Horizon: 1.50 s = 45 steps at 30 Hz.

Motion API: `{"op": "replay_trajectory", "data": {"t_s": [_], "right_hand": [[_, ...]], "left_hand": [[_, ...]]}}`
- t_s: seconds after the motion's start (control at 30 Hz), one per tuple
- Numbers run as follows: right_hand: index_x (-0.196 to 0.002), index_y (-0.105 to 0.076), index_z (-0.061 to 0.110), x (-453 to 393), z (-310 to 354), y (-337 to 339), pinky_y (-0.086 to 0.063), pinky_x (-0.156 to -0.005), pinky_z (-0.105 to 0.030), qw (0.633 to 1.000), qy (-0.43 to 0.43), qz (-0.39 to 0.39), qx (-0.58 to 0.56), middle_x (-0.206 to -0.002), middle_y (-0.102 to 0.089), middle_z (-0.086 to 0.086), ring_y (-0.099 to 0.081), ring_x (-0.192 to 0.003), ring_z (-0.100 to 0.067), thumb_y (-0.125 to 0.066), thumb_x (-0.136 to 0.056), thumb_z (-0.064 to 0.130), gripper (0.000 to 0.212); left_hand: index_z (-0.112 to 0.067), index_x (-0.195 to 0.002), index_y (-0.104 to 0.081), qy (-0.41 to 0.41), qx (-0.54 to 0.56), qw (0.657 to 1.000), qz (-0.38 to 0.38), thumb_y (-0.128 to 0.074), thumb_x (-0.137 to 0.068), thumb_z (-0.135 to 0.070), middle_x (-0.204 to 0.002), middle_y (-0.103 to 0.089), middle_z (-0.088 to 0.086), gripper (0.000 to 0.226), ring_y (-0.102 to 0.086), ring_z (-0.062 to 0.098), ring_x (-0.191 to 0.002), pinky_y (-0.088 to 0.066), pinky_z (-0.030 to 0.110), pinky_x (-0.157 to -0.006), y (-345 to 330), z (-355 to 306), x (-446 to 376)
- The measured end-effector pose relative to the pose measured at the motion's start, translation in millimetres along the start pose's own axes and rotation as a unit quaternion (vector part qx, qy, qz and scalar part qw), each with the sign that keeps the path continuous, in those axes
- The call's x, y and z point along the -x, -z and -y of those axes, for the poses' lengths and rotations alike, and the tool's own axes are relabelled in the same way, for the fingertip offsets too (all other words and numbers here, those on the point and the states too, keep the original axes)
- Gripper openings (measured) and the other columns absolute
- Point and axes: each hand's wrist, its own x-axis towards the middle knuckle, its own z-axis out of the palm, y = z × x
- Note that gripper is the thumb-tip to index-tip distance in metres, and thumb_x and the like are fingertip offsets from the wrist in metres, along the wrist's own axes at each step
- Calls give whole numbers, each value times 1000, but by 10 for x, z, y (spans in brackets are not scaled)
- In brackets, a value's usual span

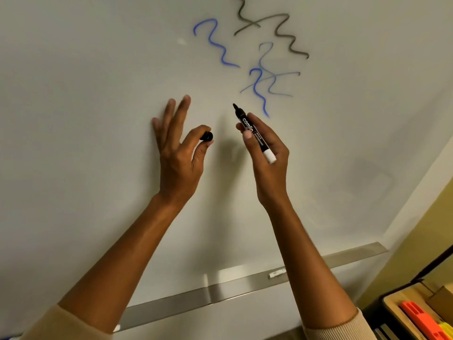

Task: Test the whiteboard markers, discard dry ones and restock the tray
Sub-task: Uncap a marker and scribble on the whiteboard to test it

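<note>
Holding the uncapped marker (pixel 253 133) tip-up near the whiteboard (pixel 98 94), her right hand (pixel 266 163) grips it (left hand (pixel 179 153) pinches the cap (pixel 206 136)).

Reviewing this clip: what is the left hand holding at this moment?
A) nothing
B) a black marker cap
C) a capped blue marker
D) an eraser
B: the left hand pinches the black marker cap between thumb and forefinger, while the right hand holds the uncapped black marker near the whiteboard.
</note>
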Motion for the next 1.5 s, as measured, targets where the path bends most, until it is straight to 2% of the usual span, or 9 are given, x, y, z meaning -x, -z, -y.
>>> {"op": "replay_trajectory", "data": {"t_s": [0.17,0.37,0.73,0.9,1.13,1.23,1.3,1.4,1.5], "right_hand": [[-132,-62,13,-137,28,-140,-48,-96,-17,997,49,15,50,-125,-69,-2,-65,-117,-9,-61,-98,16,34],[-133,-62,11,-276,-90,-214,-51,-103,-35,990,90,14,103,-127,-69,-2,-63,-120,-12,-60,-99,21,35],[-126,-66,4,-462,-292,-231,-53,-95,-43,974,170,-81,129,-115,-73,-4,-67,-107,-12,-59,-98,9,30],[-123,-68,4,-307,-445,-136,-55,-88,-43,974,164,-59,145,-110,-74,-5,-69,-101,-21,-60,-96,11,29],[-121,-70,8,-176,-429,107,-55,-89,-40,985,93,-74,123,-107,-75,-1,-70,-101,-20,-61,-97,11,26],[-116,-69,0,-93,-361,273,-56,-85,-31,992,44,-117,33,-106,-74,-12,-73,-98,-19,-60,-97,5,22],[-113,-67,-2,12,-348,391,-55,-81,-30,994,22,-108,-10,-101,-74,-15,-73,-94,-20,-58,-98,3,19],[-104,-69,2,249,-440,516,-53,-75,-31,999,-19,-34,-38,-86,-74,-11,-72,-81,-25,-57,-98,7,14],[-95,-72,10,524,-607,593,-50,-80,-34,996,-66,18,-54,-73,-71,-10,-69,-75,-29,-53,-99,21,23]], "left_hand": [[-16,-102,-69,-14,-83,996,8,-57,-99,-27,-155,-31,18,17,-19,37,-147,-8,68,-115,-48,115,-106],[-23,-103,-72,-41,-169,985,-7,-59,-98,-34,-152,-39,12,18,-27,36,-145,-11,66,-114,-183,269,-115],[-30,-116,-70,-83,-225,969,-53,-62,-96,-34,-145,-49,12,22,-40,39,-137,-24,67,-111,-323,385,-54],[-29,-118,-70,-89,-231,967,-59,-64,-95,-32,-143,-51,13,24,-40,40,-137,-24,65,-111,-335,398,-44],[-26,-115,-71,-76,-209,974,-45,-63,-95,-32,-145,-49,13,23,-38,39,-139,-19,63,-114,-281,333,-36],[-20,-105,-74,-45,-146,988,-21,-64,-95,-28,-147,-45,15,17,-31,39,-142,-12,60,-117,-220,250,41],[-14,-102,-74,-18,-101,995,8,-64,-95,-24,-148,-42,18,15,-28,38,-144,-12,60,-118,-180,187,184],[-7,-101,-74,10,-49,998,30,-66,-93,-18,-144,-46,20,15,-34,38,-140,-27,60,-113,-144,88,482],[-3,-102,-73,32,-26,998,37,-71,-89,-12,-136,-53,19,16,-43,37,-132,-41,54,-104,-133,-25,779]]}}
